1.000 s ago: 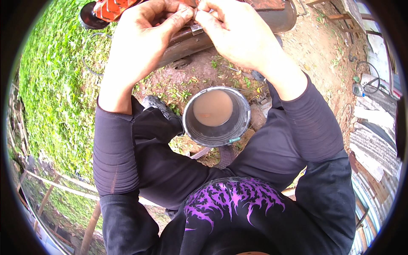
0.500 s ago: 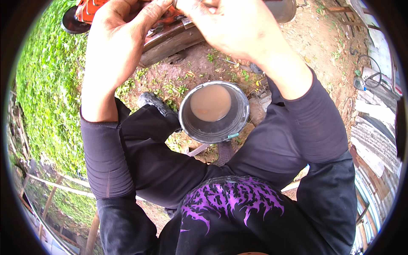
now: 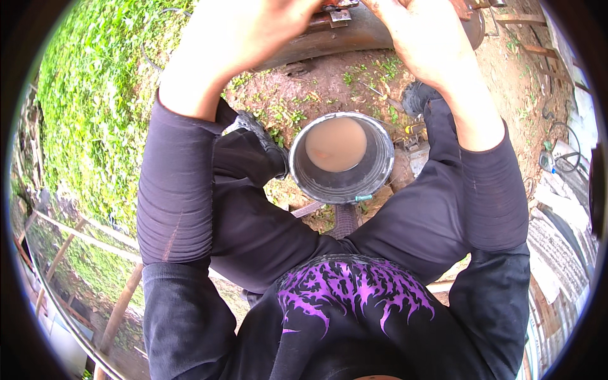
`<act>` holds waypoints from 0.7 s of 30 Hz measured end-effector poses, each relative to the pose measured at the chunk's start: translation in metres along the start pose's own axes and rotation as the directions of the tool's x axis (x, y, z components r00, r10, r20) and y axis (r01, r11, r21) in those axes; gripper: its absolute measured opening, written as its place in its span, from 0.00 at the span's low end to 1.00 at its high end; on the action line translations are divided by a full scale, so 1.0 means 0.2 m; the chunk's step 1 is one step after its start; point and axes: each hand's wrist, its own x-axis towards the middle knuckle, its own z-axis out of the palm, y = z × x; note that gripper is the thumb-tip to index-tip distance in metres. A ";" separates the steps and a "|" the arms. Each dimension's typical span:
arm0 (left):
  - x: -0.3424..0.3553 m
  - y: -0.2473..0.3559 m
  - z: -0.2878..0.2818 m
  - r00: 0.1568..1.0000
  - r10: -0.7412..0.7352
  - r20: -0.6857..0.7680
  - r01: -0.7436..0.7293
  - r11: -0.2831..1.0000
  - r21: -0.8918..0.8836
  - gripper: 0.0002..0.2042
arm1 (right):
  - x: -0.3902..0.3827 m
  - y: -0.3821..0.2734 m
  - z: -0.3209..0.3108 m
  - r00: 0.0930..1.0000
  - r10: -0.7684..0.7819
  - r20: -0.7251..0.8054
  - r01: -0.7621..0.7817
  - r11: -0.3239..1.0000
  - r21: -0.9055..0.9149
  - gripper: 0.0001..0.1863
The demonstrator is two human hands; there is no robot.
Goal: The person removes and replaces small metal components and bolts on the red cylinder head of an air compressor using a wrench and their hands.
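Both hands reach to the upper edge of the view, where most of their fingers are cut off. My left hand (image 3: 253,28) is over the left part of a rusty brown rounded metal body (image 3: 348,39). Over its right part is my right hand (image 3: 427,38), apart from the left one. Between them a small metal bracket (image 3: 340,16) shows on the body, with a bit of orange-red beside it. What either hand holds, if anything, is out of view. Between my legs stands a dark bucket (image 3: 342,183) with murky brown water (image 3: 335,144) in it.
Green plants (image 3: 95,114) cover the ground to the left. A yellow-handled tool (image 3: 415,128) lies right of the bucket. Further right are a coiled cable (image 3: 573,149) and grey corrugated sheets (image 3: 551,247). Wooden poles (image 3: 120,304) stand at the lower left.
My hands were close together over the orange-red part; now they are farther apart. In the view, the bucket and the metal body have shifted right.
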 end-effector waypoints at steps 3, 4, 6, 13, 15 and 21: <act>-0.01 -0.14 0.02 0.938 0.346 -0.013 -0.328 0.901 0.285 0.06 | -0.01 -0.02 0.01 0.998 0.036 0.058 -0.036 0.999 0.009 0.07; 0.01 -0.14 0.04 0.940 0.341 -0.013 -0.325 0.906 0.270 0.05 | -0.01 -0.01 0.00 0.995 0.067 0.070 -0.070 0.997 0.034 0.08; 0.02 -0.15 0.07 0.956 0.294 0.010 -0.280 0.898 0.338 0.06 | -0.01 0.09 0.04 0.992 0.124 -0.013 -0.123 0.989 0.081 0.06; 0.01 -0.22 0.09 0.950 0.297 -0.093 -0.225 0.863 0.452 0.07 | 0.04 0.11 0.10 0.988 0.082 -0.132 -0.038 0.952 0.303 0.09; 0.01 -0.20 0.07 0.939 0.327 -0.105 -0.254 0.868 0.426 0.08 | 0.05 -0.02 0.07 0.977 0.190 -0.100 -0.152 0.942 0.300 0.08; 0.02 -0.11 0.05 0.945 0.319 -0.069 -0.272 0.888 0.370 0.04 | 0.02 -0.08 0.03 0.988 0.104 -0.113 -0.096 0.993 0.073 0.10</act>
